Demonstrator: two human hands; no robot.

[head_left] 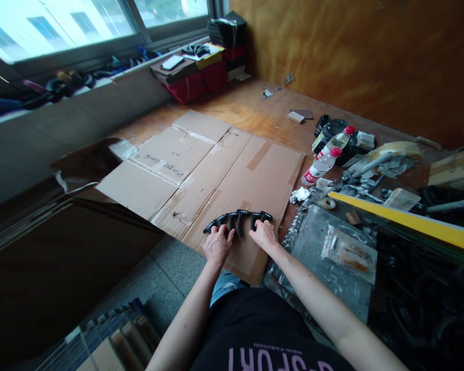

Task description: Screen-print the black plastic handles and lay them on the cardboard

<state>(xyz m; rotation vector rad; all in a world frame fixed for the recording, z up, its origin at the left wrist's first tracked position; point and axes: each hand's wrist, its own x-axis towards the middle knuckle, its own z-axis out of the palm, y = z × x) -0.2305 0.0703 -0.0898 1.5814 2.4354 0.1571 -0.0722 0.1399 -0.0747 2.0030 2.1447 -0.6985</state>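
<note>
Two red-capped bottles (320,166) near crumpled tissue (299,195); phone (172,62) by window (170,10).

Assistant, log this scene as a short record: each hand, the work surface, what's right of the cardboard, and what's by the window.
Left hand: at the left part of a black curved row of pieces
Right hand: near its right end
Surface: flattened cardboard on a wooden table
Right: two red-capped bottles
Window side: white-screened phone
</note>
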